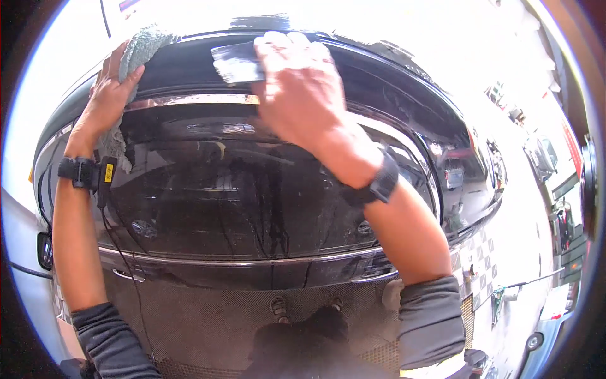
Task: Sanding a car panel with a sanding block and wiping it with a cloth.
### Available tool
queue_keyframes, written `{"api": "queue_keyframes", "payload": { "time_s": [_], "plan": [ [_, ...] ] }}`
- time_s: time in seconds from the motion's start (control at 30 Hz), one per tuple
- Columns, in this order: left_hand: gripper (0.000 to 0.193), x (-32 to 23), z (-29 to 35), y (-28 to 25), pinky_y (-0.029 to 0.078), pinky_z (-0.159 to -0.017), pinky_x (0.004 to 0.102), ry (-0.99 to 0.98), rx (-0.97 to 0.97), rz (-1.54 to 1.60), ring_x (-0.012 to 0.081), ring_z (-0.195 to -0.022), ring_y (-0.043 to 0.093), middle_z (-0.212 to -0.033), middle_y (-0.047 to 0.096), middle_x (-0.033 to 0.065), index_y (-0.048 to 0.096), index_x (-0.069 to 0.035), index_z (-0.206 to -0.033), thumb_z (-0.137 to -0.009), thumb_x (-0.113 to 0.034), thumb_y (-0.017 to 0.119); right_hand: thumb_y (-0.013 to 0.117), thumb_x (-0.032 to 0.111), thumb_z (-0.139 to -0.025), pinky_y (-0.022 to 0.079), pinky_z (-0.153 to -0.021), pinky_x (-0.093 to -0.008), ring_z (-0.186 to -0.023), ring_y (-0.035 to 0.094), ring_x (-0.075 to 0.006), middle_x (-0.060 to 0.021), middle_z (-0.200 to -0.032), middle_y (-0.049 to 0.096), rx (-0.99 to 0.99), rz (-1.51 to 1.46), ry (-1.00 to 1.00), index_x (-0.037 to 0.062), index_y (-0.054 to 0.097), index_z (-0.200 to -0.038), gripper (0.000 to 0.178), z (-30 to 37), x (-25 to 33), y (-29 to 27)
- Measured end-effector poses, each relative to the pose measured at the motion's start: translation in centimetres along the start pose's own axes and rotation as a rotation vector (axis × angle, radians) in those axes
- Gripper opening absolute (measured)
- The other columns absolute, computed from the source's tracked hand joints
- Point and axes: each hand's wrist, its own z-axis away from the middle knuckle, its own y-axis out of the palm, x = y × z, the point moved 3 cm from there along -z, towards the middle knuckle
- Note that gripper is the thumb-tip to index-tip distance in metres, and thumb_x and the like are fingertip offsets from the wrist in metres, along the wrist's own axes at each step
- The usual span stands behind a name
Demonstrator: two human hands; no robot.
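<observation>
My left hand (pixel 110 98) grips a grey-green towel (pixel 146 49) at the left end of the car's roof edge, thumb apart from the fingers. The towel hangs down past the hand over the side window. Over the roof edge, right of the towel, my right hand (pixel 300 88) is closed on a flat scraper (pixel 237 63), thin, dark and silvery with bright glare on it. Whether its edge touches the roof I cannot tell. Below both hands is the black car (pixel 202 189), its dark side windows reflecting the surroundings.
A side mirror (pixel 45 251) juts out at the left, and a door handle (pixel 128 275) sits below the windows. A thin cable (pixel 132 271) hangs from my left wrist. My shoes stand on a dark patterned mat (pixel 208 322). Another car (pixel 540 158) stands at the far right.
</observation>
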Motion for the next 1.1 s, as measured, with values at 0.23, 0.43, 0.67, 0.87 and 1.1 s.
{"api": "queue_keyframes", "payload": {
  "time_s": [0.23,0.43,0.67,0.87,1.1],
  "plan": [
    [0.066,0.7,1.3,-0.5,0.031,-0.115,0.0499,0.039,-0.063,-0.056,0.0372,-0.142,0.038,-0.153,0.039,0.0147,0.029,-0.023,-0.155,-0.1,-0.052,0.052,0.05,0.014,-0.095,0.046,-0.104,-0.0463,-0.119,0.06,-0.0366,-0.02,-0.131,0.062,-0.03,0.003,0.141,0.0013,0.062,-0.129,0.038,7.3,-10.7,-4.9],
    [0.066,-1.8,0.4,-0.1,0.029,-0.114,0.0541,0.07,-0.07,-0.109,0.0372,-0.142,0.037,-0.151,0.041,0.015,0.029,-0.022,-0.155,-0.1,-0.052,0.051,0.052,0.02,-0.091,0.05,-0.096,-0.0448,-0.11,0.064,-0.0355,-0.0178,-0.116,0.069,0.122,0.197,0.056,0.0018,0.066,-0.121,0.038,0.4,-2.5,-1.9],
    [0.068,2.1,1.6,-0.3,0.027,-0.115,0.0536,0.03,-0.075,-0.077,0.0372,-0.142,0.037,-0.154,0.039,0.0143,0.027,-0.022,-0.156,-0.1,-0.053,0.051,0.054,0.019,-0.093,0.056,-0.073,-0.0478,-0.077,0.068,-0.0371,-0.0181,-0.087,0.07,0.061,0.201,0.17,0.0122,0.064,-0.132,0.041,4.4,-8.2,-3.5],
    [0.069,-1.0,0.2,-0.1,0.028,-0.115,0.054,0.054,-0.035,-0.098,0.0377,-0.142,0.037,-0.153,0.04,0.0157,0.028,-0.021,-0.156,-0.1,-0.053,0.05,0.054,0.022,-0.094,0.055,-0.085,-0.047,-0.098,0.068,-0.0356,-0.0167,-0.105,0.071,0.14,0.204,0.589,0.0103,0.07,-0.112,0.027,6.7,-12.4,-6.9],
    [0.069,2.3,0.6,-0.3,0.027,-0.117,0.0526,0.031,0.0,-0.048,0.0376,-0.144,0.034,-0.156,0.035,0.016,0.026,-0.02,-0.157,-0.1,-0.053,0.05,0.049,0.024,-0.095,0.056,-0.065,-0.0489,-0.071,0.067,-0.0398,-0.0189,-0.079,0.069,0.047,0.107,-0.002,0.0082,0.07,-0.1,0.027,1.2,-3.9,-2.5]
  ]
}}
